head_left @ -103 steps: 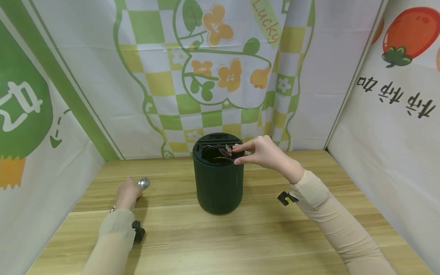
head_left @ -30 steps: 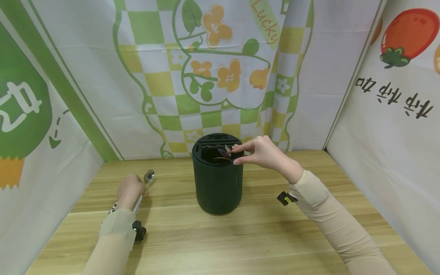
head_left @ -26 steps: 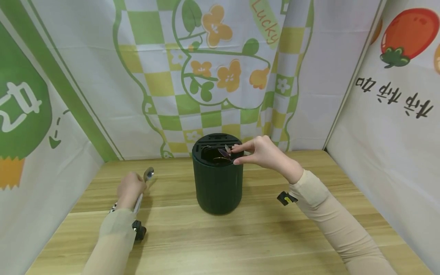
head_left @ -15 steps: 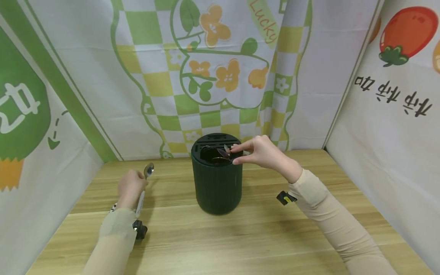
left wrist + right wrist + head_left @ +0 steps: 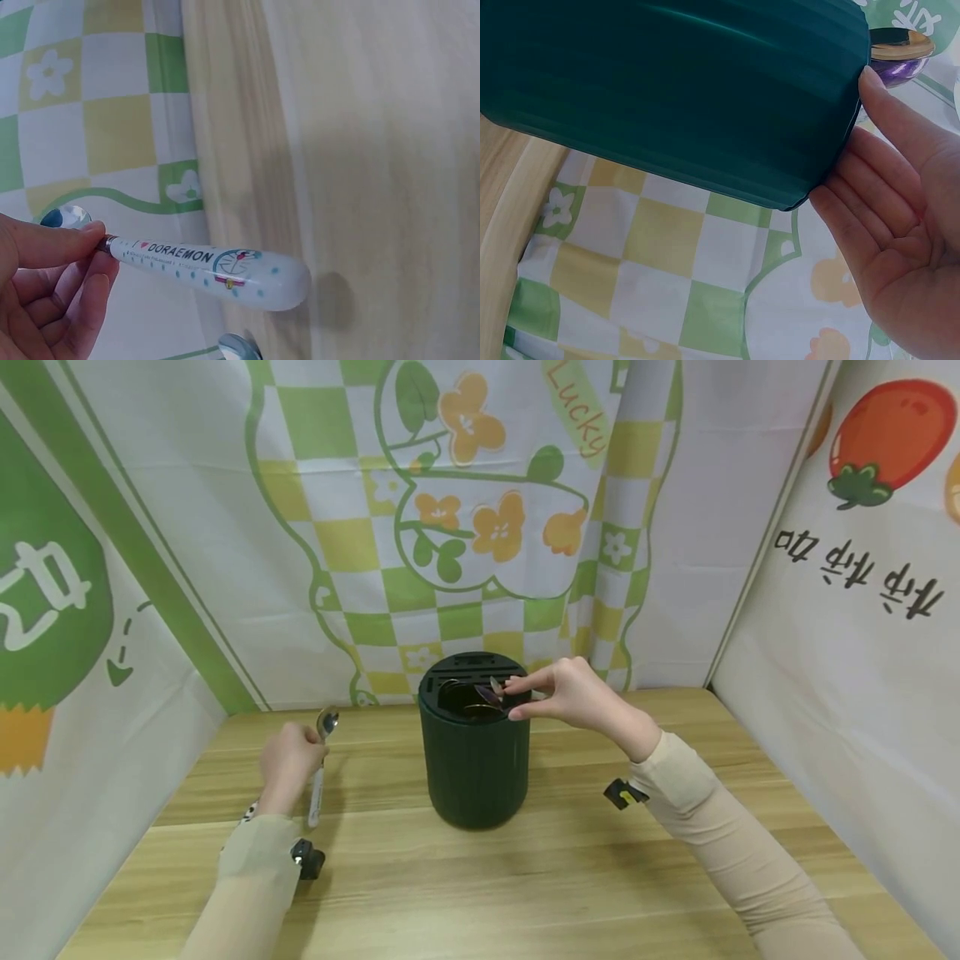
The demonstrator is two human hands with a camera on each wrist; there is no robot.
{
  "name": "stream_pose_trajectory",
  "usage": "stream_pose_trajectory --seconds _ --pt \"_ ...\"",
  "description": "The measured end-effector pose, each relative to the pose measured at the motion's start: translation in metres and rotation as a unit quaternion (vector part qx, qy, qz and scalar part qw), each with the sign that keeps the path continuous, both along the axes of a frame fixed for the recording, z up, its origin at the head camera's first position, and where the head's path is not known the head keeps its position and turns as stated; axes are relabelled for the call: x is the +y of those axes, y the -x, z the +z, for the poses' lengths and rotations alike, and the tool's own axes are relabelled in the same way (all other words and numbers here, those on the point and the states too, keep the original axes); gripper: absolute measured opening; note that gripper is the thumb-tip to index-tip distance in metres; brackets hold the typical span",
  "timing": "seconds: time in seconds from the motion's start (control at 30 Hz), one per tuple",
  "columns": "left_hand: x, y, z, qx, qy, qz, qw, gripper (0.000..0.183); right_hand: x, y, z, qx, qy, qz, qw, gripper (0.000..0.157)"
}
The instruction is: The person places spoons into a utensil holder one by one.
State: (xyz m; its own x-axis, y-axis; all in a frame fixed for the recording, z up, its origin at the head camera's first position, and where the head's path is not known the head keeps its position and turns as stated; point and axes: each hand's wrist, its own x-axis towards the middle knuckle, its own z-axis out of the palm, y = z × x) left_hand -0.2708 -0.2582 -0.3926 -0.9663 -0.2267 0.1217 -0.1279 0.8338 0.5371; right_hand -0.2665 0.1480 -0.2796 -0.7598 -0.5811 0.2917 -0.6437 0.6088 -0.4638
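A spoon (image 5: 317, 797) with a metal bowl and a white handle is in my left hand (image 5: 288, 760). Thumb and fingertips pinch its neck, bowl upward. In the left wrist view the handle (image 5: 214, 274) carries "DORAEMON" lettering and small dots. My right hand (image 5: 573, 697) touches the right rim of a dark green ribbed utensil holder (image 5: 476, 768), thumb and forefinger spread apart. The right wrist view shows those fingertips against the holder's edge. Several spoon bowls (image 5: 489, 695) show in its opening; their handles are hidden. One purple, gold-edged bowl (image 5: 900, 64) sticks out beyond the rim.
The wooden table (image 5: 465, 893) spreads around the holder and both forearms. Behind it hangs a checked, flowered cloth (image 5: 360, 552), with printed walls at left and right. In the left wrist view a shiny rounded piece (image 5: 240, 347) shows at the bottom edge.
My left hand has risen slightly and moved right with the spoon, turning it more upright, so its white handle shows clear of the wrist. The right hand and holder stay put.
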Motion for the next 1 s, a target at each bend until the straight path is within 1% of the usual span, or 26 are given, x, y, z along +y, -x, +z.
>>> stream_pose_trajectory --seconds 0.23,0.6,0.7,1.0 --pt "0.006 -0.001 0.008 0.021 0.01 0.001 0.9997 0.014 0.0 0.0 -0.001 -0.003 0.002 -0.001 1.0 0.036" --pt "0.019 -0.005 0.027 0.029 0.007 0.013 0.9995 0.019 0.0 0.001 -0.001 -0.002 0.003 -0.002 1.0 0.036" --pt "0.023 -0.007 0.031 0.042 0.01 0.01 0.999 0.02 0.0 0.001 -0.001 -0.002 0.003 -0.002 1.0 0.036" --pt "0.036 -0.01 0.044 0.101 0.019 -0.005 0.9947 0.02 0.0 0.0 -0.001 0.002 0.001 0.0 1.0 0.036"
